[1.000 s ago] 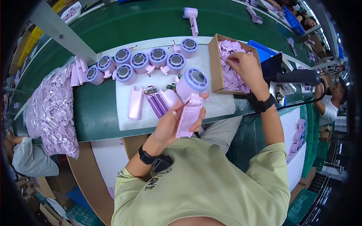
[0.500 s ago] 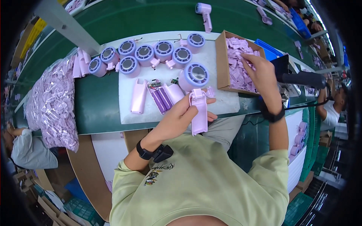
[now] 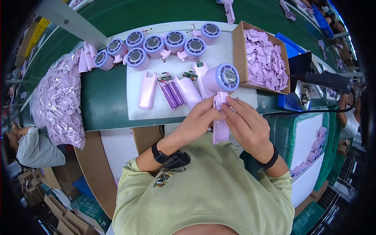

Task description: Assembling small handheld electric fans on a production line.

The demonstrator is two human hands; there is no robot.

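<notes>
A purple handheld fan (image 3: 221, 135) with a round blue-rimmed head is held in front of me, its handle pointing down toward my lap. My left hand (image 3: 201, 119) is closed around it at the neck and upper handle. The fingertips of my right hand (image 3: 250, 127) are pinched together against the neck joint; whatever lies between them is hidden. On the white mat (image 3: 137, 88) are a smooth handle shell (image 3: 148, 90), an opened handle with purple battery cells (image 3: 171, 95), and another shell (image 3: 188, 92) beside small green circuit boards (image 3: 190, 74).
Several fan heads (image 3: 154, 44) stand along the mat's far side. A cardboard box (image 3: 239, 55) of small pink plastic pieces (image 3: 264, 58) sits at the right, near a black-handled tool (image 3: 327, 81). A clear bag (image 3: 58, 98) of similar pieces lies left. Another fan (image 3: 228, 11) rests on the green belt.
My right hand has moved from above the box of pink pieces down and left to the fan's neck. My left hand and the fan have shifted right in the picture.
</notes>
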